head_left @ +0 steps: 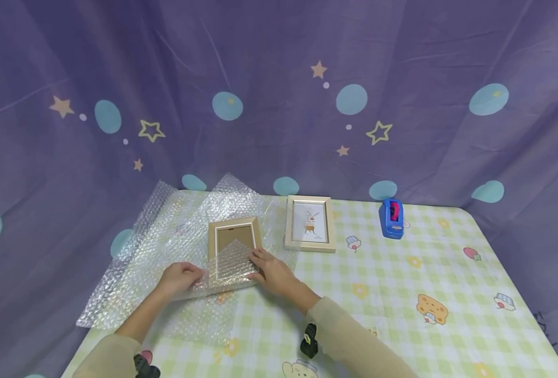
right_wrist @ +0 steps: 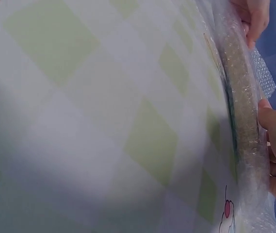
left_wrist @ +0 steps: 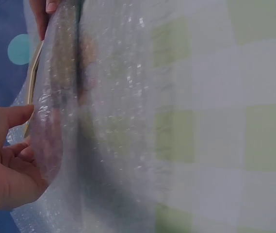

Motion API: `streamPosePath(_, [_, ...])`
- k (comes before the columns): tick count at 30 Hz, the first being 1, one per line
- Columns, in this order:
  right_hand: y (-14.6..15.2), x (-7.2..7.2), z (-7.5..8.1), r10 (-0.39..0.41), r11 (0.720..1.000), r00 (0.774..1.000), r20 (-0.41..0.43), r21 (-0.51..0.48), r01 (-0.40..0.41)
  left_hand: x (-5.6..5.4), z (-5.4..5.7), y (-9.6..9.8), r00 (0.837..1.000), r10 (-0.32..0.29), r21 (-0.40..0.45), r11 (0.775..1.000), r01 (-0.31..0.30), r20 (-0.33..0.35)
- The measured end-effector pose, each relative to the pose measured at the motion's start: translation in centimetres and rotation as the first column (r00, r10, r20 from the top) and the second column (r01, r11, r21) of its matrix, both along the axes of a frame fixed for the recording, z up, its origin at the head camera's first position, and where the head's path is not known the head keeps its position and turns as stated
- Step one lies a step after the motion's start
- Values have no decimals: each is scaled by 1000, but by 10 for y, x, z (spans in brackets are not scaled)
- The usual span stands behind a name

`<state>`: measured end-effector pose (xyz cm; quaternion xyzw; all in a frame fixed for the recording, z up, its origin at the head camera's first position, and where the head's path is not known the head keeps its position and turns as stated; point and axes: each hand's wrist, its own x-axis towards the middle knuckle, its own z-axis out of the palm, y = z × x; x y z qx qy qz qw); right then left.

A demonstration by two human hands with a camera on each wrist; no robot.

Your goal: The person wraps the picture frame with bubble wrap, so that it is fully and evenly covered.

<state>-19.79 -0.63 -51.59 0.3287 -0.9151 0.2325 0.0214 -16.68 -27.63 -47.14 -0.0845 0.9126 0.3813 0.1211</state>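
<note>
A wooden picture frame [head_left: 233, 235] lies back up on a large sheet of clear bubble wrap [head_left: 139, 278] at the table's left. A pointed flap of the wrap is folded over the frame's near half. Beside the frame's near left corner, my left hand [head_left: 179, 278] pinches the wrap between thumb and curled fingers. My right hand [head_left: 274, 272] rests on the frame's right side, fingers extended over the folded wrap and thumb at the near right corner. In the right wrist view, the wrapped frame edge [right_wrist: 242, 87] runs beside the right thumb.
A second picture frame [head_left: 310, 223], picture side up, lies to the right, its left part near the wrap's edge. Farther right stands a blue tape dispenser [head_left: 392, 219] with a pink core. A checkered cloth [head_left: 378, 315] covers the table; a purple curtain [head_left: 279, 142] hangs behind it.
</note>
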Motion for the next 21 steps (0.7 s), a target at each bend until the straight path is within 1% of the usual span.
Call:
streamPosePath(2, [1,-1,0,-2,1000,1000,1,5,2,-5,4,-1,1000,0,1,1000,0,-12])
streamPosePath(4, [2,-1,0,-6,1000,1000,6,12,6,-12,10,-1,999,-12,6,1000,12,-31])
streamPosePath(6, [3,-2,0,-9,1000,1000,10,17,9,-21,16,0,999,-22,0,1000,22,-46])
streamPosePath(8, [3,-3,0,-11,1000,1000,16,16,11,-31,22,1,997,-43,-33,999,41,-71])
streamPosePath(12, [3,-3,-1,-3,1000,1000,-7,19,4,-54,33,1,988,-74,-122,991,58,-134])
streamPosePath(15, [3,-4,-2,5,1000,999,-32,26,-4,-74,38,-1,979,-87,-171,984,56,-183])
streamPosePath(18, [1,-4,-2,9,1000,999,-44,23,-8,-94,43,-3,975,-87,-196,980,46,-204])
streamPosePath(21, [-1,-3,-1,11,999,999,-50,41,-9,-112,47,-5,976,-73,-202,979,31,-203])
